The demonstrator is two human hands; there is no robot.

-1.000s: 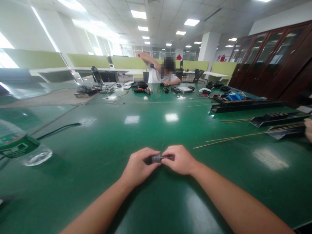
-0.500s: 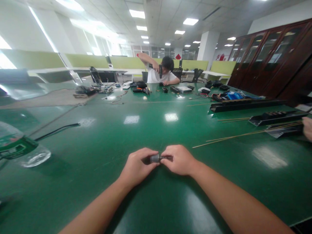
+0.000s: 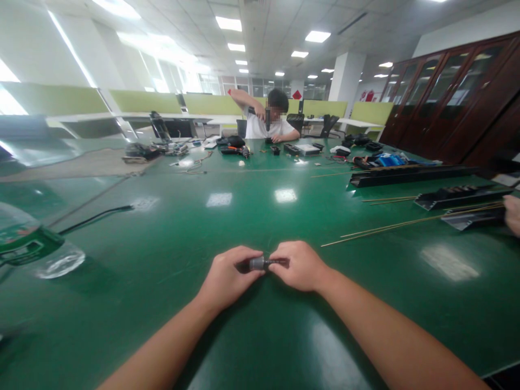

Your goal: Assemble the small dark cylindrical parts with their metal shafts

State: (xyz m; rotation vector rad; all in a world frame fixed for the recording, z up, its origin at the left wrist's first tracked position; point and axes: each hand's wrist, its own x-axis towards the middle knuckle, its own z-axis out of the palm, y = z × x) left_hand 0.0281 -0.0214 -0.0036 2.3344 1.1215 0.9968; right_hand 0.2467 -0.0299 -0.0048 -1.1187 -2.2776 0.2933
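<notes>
Low in the middle of the view, my two hands meet over the green table (image 3: 162, 314). Between them is a small grey cylindrical part (image 3: 257, 264) with a thin dark shaft (image 3: 279, 262) on its right side. My left hand (image 3: 229, 273) has thumb and fingers closed around the cylinder's left end, which they partly hide. My right hand (image 3: 298, 265) pinches the shaft close to the cylinder. The part lies roughly level, just above or on the tabletop; I cannot tell which. Its exact kind does not show.
A plastic bottle (image 3: 36, 244) lies at the left beside a black cable (image 3: 97, 218). Thin brass-coloured rods (image 3: 390, 227) and black metal channels (image 3: 410, 176) lie at the right, near another person's hand (image 3: 512, 214). Across the table a co-worker (image 3: 266, 129) holds a power tool among scattered parts.
Both hands keep almost the same place and grip. The right hand has shifted very slightly, and the thin rods at the right have moved a little.
</notes>
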